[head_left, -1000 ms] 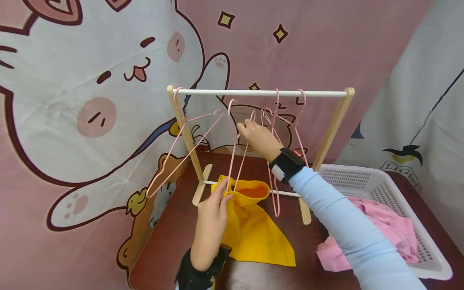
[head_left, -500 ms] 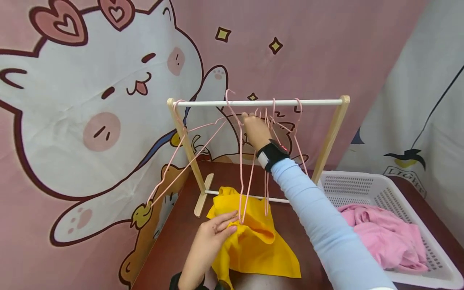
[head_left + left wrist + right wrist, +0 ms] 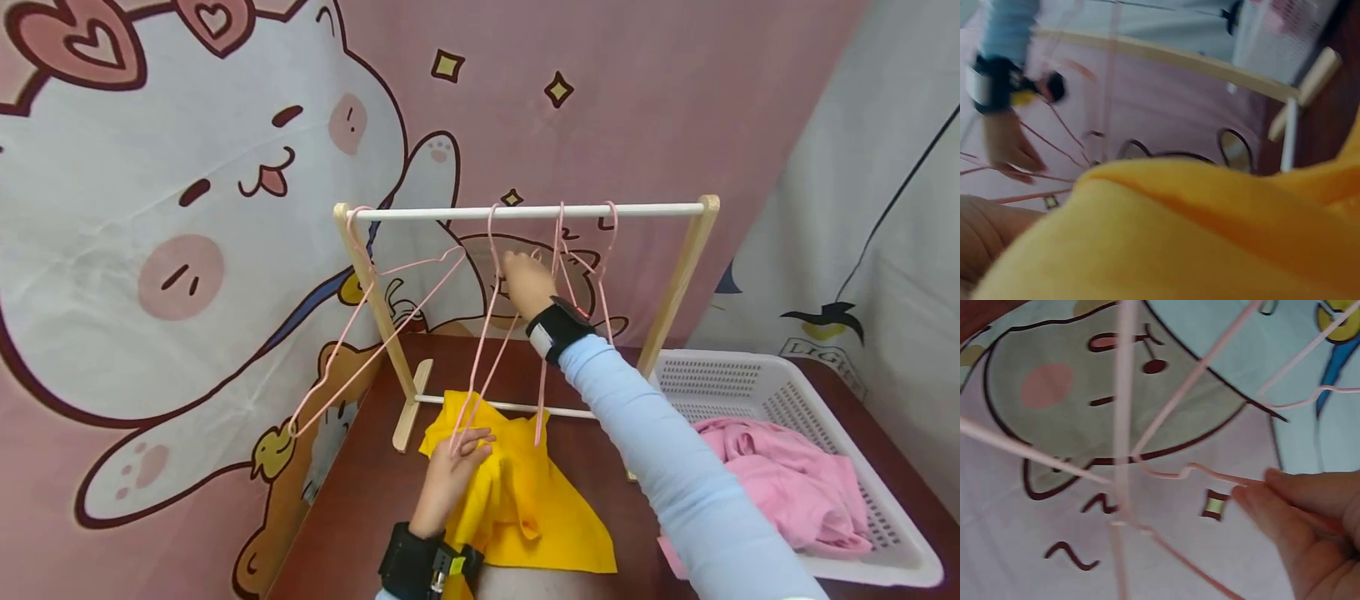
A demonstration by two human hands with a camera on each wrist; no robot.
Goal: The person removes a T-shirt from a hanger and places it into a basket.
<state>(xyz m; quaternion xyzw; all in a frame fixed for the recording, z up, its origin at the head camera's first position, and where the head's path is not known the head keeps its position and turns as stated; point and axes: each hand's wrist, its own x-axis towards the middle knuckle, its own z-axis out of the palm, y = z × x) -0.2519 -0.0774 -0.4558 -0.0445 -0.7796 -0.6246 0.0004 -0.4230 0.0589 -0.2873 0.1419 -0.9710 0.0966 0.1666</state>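
Note:
In the head view my right hand (image 3: 527,283) is at a pink wire hanger (image 3: 487,321), whose hook is at the white rail. The right wrist view shows my right fingers (image 3: 1257,497) and thumb pinching the hanger's wire (image 3: 1200,467). My left hand (image 3: 450,475) is low, beside the hanger's bottom end, its fingers curled at the edge of a yellow cloth garment (image 3: 558,521). The garment lies crumpled on the table below the hanger. In the left wrist view its fabric (image 3: 1147,237) fills the foreground and hides most of the left hand.
A wooden rack with a white rail (image 3: 637,210) stands on the dark red table (image 3: 345,517). Other pink hangers (image 3: 351,333) hang from it on both sides. A white basket (image 3: 911,533) with pink cloth (image 3: 787,483) stands at the right. Behind is a patterned pink curtain (image 3: 637,100).
The hanger's lower end has swung to the left, and its hook has come to the rail. The left hand has stayed low at the yellow garment, whose raised opening has sagged.

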